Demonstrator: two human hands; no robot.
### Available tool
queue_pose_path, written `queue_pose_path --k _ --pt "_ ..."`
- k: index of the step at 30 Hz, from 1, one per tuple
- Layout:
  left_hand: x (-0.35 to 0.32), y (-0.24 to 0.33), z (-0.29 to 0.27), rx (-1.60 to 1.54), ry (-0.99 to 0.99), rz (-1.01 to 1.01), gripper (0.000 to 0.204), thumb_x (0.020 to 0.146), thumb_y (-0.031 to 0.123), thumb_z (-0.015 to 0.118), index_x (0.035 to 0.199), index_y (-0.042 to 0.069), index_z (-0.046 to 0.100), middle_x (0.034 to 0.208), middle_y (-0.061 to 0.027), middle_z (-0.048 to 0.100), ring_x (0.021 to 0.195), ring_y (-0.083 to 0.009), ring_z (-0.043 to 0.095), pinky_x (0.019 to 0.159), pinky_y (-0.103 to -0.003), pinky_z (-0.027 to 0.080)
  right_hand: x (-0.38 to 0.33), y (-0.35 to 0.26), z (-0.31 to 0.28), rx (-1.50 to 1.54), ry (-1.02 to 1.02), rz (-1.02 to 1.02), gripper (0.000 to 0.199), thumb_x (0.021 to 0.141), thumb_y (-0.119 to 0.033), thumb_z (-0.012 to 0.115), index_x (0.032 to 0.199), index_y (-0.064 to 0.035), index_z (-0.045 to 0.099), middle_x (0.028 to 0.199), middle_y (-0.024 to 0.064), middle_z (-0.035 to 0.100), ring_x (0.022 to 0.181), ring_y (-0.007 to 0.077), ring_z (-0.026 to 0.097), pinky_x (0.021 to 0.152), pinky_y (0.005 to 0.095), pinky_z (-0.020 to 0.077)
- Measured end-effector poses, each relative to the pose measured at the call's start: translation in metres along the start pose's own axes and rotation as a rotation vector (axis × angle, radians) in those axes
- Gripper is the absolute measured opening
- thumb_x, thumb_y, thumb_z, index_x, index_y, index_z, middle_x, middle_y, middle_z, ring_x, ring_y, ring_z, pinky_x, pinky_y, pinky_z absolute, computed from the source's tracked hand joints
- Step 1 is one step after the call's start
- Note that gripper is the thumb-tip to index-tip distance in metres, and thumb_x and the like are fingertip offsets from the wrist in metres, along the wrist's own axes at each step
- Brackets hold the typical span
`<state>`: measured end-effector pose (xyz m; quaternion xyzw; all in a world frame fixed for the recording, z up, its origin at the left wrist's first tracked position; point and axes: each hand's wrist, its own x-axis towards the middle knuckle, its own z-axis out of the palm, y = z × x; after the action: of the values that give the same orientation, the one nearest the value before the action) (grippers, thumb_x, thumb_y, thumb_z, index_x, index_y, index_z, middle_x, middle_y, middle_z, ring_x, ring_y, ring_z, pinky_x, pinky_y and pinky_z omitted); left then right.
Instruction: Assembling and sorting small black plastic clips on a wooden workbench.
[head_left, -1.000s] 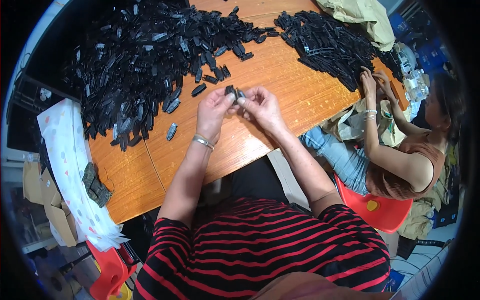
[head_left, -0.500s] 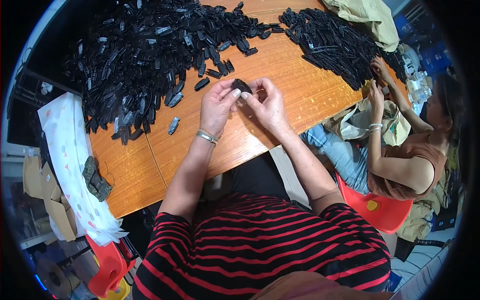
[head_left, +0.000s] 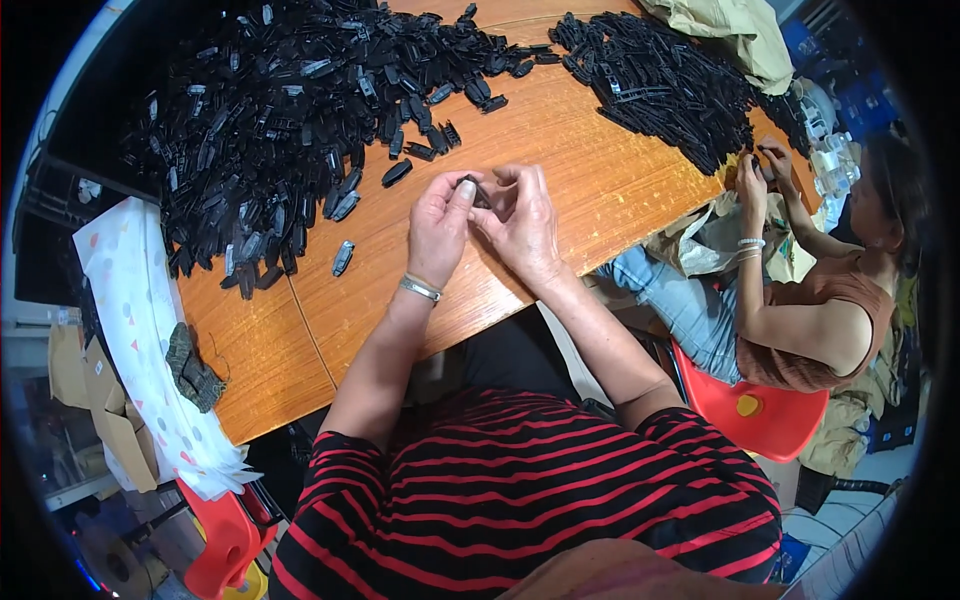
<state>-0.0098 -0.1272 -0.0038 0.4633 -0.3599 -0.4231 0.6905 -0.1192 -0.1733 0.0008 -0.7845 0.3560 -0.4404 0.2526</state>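
Observation:
Above the table's near part, my left hand [head_left: 438, 225] and my right hand [head_left: 525, 230] meet. A small black plastic part [head_left: 479, 192] sits between them, pinched by the fingers of both and mostly covered by them. The left thumb presses on its top; the right thumb and fingertips close on its near side. A single black part with a shiny side [head_left: 343, 258] lies on the wood left of my left hand. Beyond my hands, another black part [head_left: 397, 173] rests at the edge of a big heap of similar parts [head_left: 270, 130].
A second heap of long thin black parts [head_left: 650, 90] lies at the far right of the wooden table [head_left: 590, 170]. There, a co-worker's hands [head_left: 752, 185] handle something small. White dotted sheeting [head_left: 130, 290] and a dark knitted glove [head_left: 190, 365] cover the left edge.
My fingers have shifted round the black part, which is now more hidden. My right hand has turned and drawn slightly inward. The co-worker's hands have moved a little.

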Motion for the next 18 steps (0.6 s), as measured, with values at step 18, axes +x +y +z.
queue_pose_path --k 18 --pt "0.040 -0.012 -0.027 -0.382 0.010 -0.367 0.031 0.097 0.037 0.047 0.090 0.008 0.054 0.073 -0.0028 0.059 0.060 -0.0133 0.057 0.052 -0.024 0.042 0.131 0.080 0.017 -0.298 -0.227 0.030 0.038 0.075 -0.032 0.075 0.099 -0.0044 0.065 0.094 0.0193 0.065 0.089 0.0320 0.064 0.076 0.0399 0.0508"
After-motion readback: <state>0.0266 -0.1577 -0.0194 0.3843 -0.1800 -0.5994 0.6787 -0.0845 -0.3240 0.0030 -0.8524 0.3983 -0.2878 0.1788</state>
